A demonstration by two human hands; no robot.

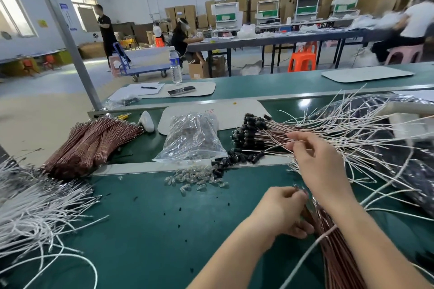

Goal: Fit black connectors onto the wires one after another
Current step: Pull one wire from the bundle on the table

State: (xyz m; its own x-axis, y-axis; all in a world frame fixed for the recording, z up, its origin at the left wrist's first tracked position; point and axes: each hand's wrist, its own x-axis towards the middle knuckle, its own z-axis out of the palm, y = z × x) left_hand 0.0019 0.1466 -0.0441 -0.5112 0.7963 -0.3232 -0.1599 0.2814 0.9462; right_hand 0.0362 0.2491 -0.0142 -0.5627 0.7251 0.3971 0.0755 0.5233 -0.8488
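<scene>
Grip of left hand (281, 214): fingers curled round brown wire bundle (338, 265), near-right of clear plastic bag (190, 138). Bundle's long axis runs near-to-far, with its tips pointing away. Right hand (317, 162) grip: fingertips pinching among fitted wires (328, 129), right of bag. These lie left-right, with their black connectors (253, 124) pointing toward bag. Loose connectors (225, 163) lie on tabletop (152, 218) at bag's near-right corner.

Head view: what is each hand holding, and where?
Left hand grips the brown wire bundle near its top. Right hand pinches a thin wire; exact spot unclear.
</scene>
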